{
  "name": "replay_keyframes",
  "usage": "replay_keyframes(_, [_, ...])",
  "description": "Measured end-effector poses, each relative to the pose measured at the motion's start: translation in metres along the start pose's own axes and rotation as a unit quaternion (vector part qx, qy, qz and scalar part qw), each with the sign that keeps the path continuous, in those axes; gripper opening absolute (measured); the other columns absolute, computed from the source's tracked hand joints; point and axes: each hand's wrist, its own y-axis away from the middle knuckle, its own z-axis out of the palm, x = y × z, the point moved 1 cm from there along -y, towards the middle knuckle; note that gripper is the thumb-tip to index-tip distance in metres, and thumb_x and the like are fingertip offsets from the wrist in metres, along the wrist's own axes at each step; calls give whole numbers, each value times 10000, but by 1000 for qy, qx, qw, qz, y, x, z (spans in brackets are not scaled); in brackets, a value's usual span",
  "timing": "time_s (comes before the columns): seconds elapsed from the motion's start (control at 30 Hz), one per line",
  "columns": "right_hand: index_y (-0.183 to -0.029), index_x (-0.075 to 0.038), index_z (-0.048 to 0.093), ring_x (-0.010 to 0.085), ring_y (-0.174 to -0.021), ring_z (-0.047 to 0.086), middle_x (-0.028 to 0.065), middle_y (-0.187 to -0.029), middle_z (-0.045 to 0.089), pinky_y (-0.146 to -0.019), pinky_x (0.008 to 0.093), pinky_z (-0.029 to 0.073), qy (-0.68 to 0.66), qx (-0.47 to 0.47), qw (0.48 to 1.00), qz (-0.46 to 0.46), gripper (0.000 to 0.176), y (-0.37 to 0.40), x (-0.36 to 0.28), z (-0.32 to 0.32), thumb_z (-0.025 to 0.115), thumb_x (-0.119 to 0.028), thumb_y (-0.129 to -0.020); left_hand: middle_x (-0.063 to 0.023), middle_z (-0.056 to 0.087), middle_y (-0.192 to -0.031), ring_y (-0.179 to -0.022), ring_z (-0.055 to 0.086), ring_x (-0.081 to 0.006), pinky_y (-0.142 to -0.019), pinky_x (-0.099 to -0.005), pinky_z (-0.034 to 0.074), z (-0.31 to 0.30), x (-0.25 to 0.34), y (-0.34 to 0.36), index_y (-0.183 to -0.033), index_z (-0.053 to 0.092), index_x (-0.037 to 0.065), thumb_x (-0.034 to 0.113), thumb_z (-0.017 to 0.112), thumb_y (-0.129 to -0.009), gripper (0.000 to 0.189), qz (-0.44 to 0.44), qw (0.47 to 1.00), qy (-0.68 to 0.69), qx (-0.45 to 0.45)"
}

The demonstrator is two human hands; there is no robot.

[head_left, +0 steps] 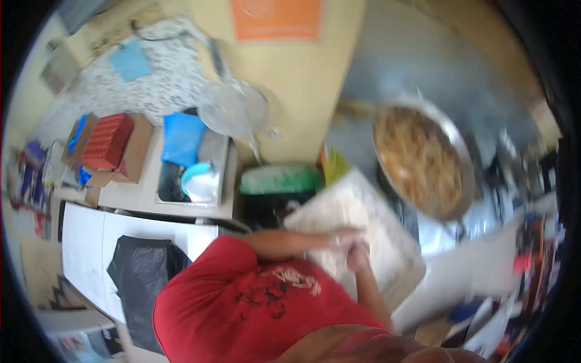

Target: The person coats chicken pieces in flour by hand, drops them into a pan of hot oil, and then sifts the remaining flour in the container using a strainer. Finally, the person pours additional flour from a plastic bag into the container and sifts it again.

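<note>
My left hand (345, 238) and my right hand (358, 258) meet above a pale, square board (393, 260) dusted with what looks like white flour. The left one has white powder on it; blur smears its fingers. On the right, the fingers look curled in close against the left hand, and whatever may be between them is too blurred to see. A large round pan (417, 163) of yellow-brown cooked food, perhaps noodles or shredded vegetables, stands beyond the board to the right.
Left are a sink (212, 187) with a turquoise bowl (197, 180), a blue bag (183, 138) and a carton with red trays (108, 142). A green-rimmed tub (281, 179) sits behind the board. A strainer (233, 109) hangs on the wall; a black bag (145, 272) lies left.
</note>
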Motion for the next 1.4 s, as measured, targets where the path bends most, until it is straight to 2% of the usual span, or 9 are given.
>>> replay_keyframes(0.03, [-1219,-48,571,215,-1064,585,59,-1144,621,-955,350,456,-444,36,893,57,288,7,-23,4,435,-127,-978,-191,658,-1002,-884,647,-292,-781,-386,524,-5,6,3,-1270,520,-1,193,620,-901,429,-33,999,14,-14])
replay_keyframes(0.13, [-1134,19,576,191,-1047,590,87,-1075,639,-960,352,453,139,-67,988,31,239,38,-71,-28,515,-124,-953,-227,664,-994,-825,634,-348,-743,-398,515,-14,-1,9,-1284,511,-28,132,558,-900,419,28,988,-139,64])
replay_keyframes(0.17, [-1149,27,576,196,-1037,606,92,-1076,648,-950,347,468,22,-51,996,67,249,52,-104,-30,531,-112,-948,-231,666,-977,-760,616,-362,-697,-407,507,-27,-12,14,-1222,544,-49,125,470,-945,335,231,887,-370,152])
replay_keyframes(0.2, [-1164,34,575,201,-1027,622,98,-1077,657,-940,343,484,-96,-27,990,99,261,66,-137,-31,546,-100,-942,-272,627,-1139,-895,632,-410,-790,-420,511,-41,9,21,-1264,526,-32,45,496,-876,396,75,940,-328,49])
replay_keyframes(0.4, [-1168,63,574,213,-894,666,158,-1024,666,-803,315,549,-250,89,949,169,283,32,-83,-82,571,-37,-904,-164,571,-1181,-989,583,-255,-880,-334,486,-29,16,18,-1427,341,5,87,642,-847,659,170,910,-376,26])
replay_keyframes(0.57, [-1155,34,609,148,-846,623,72,-919,646,-771,298,545,20,-1,1000,-19,291,13,-167,-43,608,-33,-872,-85,524,-1260,-1194,514,-201,-1031,-384,415,-1,61,39,-1477,245,108,155,724,-845,794,168,950,244,-101])
replay_keyframes(1.0, [-1142,-38,623,114,-755,644,58,-875,650,-567,251,539,123,-117,976,-136,212,-65,-493,-63,572,-98,-946,-102,612,-1241,-1132,591,-191,-971,-321,474,-124,130,120,-1224,567,-36,197,682,-900,416,228,887,382,120])
replay_keyframes(1.17, [-1061,-33,643,268,-788,645,147,-820,647,-697,376,505,409,128,766,-479,226,-164,-634,-68,570,-49,-847,-137,631,-1212,-1049,643,-225,-775,-305,540,-154,79,171,-1212,554,-17,239,517,-994,338,84,937,171,294])
replay_keyframes(1.4, [-1394,-186,445,325,-957,635,154,-1109,597,-711,446,540,596,306,472,-573,565,-206,-799,-4,514,-63,-847,-113,663,-928,-901,683,-227,-733,-348,556,-140,36,164,-1002,596,-28,283,561,-983,314,67,850,277,443])
